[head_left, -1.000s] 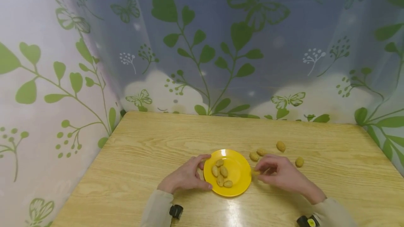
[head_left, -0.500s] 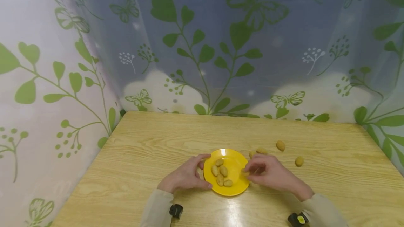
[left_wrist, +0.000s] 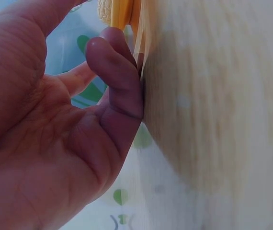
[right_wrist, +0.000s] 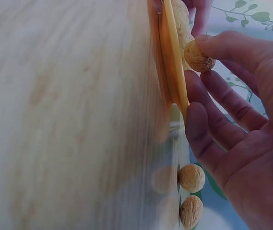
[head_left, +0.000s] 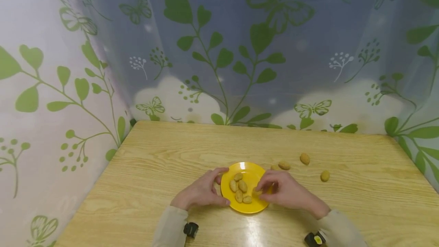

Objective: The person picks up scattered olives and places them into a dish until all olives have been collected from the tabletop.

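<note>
A yellow plate (head_left: 255, 178) on the wooden table bears several brown nuts (head_left: 239, 196) on its left half. The left hand (head_left: 202, 190) grips the plate's left rim, thumb at the front and fingers behind; the left wrist view has its curled fingers beside the plate's edge. Over the plate's right side, the right hand (head_left: 289, 191) pinches one nut, clearest in the right wrist view, where the nut (right_wrist: 199, 56) sits between the thumb and fingertips of the right hand (right_wrist: 251, 124).
To the right of the plate lie a few loose nuts: one (head_left: 284, 165) near the right hand, one (head_left: 305, 158) farther back, one (head_left: 325, 175) farthest right, and another partly hidden behind the hand. A patterned curtain (head_left: 212, 68) hangs behind the wooden table (head_left: 154, 155).
The right hand has moved left with its pinched nut, from beside the plate's right rim to above the plate. The left hand has stayed at the left rim.
</note>
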`<state>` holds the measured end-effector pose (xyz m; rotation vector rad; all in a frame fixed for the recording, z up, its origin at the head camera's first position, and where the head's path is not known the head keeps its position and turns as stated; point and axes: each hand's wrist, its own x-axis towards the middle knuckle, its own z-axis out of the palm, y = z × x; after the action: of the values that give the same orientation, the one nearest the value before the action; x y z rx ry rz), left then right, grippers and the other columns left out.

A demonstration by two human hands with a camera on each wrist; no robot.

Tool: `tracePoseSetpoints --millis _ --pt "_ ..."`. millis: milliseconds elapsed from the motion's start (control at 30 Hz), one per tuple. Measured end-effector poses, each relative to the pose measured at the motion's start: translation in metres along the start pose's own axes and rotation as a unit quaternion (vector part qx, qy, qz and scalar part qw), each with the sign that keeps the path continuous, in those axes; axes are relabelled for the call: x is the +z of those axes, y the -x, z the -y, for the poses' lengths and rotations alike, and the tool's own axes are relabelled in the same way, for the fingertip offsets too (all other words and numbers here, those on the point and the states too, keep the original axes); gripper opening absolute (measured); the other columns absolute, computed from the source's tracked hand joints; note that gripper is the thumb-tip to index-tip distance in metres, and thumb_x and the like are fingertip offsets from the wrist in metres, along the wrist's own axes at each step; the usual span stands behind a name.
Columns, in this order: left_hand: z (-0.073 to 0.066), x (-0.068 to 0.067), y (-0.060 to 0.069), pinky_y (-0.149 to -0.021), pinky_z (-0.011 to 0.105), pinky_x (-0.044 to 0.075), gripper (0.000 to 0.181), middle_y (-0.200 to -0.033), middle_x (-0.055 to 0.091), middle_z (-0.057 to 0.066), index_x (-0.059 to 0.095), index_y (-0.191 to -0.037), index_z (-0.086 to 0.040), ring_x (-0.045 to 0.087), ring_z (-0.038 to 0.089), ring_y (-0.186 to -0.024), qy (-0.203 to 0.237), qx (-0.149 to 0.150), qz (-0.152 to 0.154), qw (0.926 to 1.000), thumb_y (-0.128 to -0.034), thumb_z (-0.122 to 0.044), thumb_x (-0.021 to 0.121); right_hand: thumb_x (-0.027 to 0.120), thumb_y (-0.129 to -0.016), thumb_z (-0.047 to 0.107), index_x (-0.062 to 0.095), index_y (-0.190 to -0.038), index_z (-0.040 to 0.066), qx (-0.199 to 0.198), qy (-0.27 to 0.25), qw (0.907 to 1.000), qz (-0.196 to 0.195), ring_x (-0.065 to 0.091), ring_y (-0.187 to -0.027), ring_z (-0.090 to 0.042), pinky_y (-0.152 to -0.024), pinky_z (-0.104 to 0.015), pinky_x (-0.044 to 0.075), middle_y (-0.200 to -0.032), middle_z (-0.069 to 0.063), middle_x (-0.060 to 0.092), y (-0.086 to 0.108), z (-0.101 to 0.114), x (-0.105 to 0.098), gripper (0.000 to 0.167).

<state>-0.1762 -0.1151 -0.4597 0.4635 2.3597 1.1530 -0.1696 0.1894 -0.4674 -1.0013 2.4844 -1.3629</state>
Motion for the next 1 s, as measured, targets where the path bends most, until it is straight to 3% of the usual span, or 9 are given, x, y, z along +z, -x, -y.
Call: tracePoseSetpoints --millis 400,700,1000 --pt "0.0008 0.0004 0.0001 -0.064 0.025 0.048 0.093 -0.119 0.053 0.009 0.04 -0.155 -0.02 0.056 0.014 -0.073 0.012 -0.002 0.002 0.9999 -0.0767 -0.022 0.09 0.082 -0.087 0.019 0.076 -0.093 0.022 0.012 0.012 0.9997 0.016 0.067 -0.084 -0.015 -0.075 -0.027 0.057 -0.093 0.005 0.071 -0.0044 0.0021 0.0047 0.009" --pt "0.0007 0.0002 -0.0011 -0.065 0.025 0.049 0.094 -0.119 0.054 0.006 0.04 -0.155 -0.021 0.057 0.014 -0.074 -0.003 -0.005 -0.002 1.0 -0.0765 -0.025 0.09 0.082 -0.086 0.018 0.075 -0.093 0.022 0.004 0.018 0.9994 0.029 0.065 -0.084 -0.013 -0.076 -0.026 0.056 -0.093 0.006 0.071 -0.0056 -0.0007 0.0043 0.011" --pt "0.0013 0.0005 -0.0006 -0.066 0.024 0.049 0.094 -0.119 0.053 0.005 0.039 -0.156 -0.021 0.058 0.013 -0.075 -0.008 -0.003 -0.001 1.0 -0.0769 -0.026 0.09 0.083 -0.086 0.021 0.075 -0.092 0.022 0.017 0.022 0.9994 0.019 0.067 -0.085 -0.013 -0.074 -0.027 0.055 -0.093 0.007 0.072 -0.0019 0.0039 0.0026 0.01"
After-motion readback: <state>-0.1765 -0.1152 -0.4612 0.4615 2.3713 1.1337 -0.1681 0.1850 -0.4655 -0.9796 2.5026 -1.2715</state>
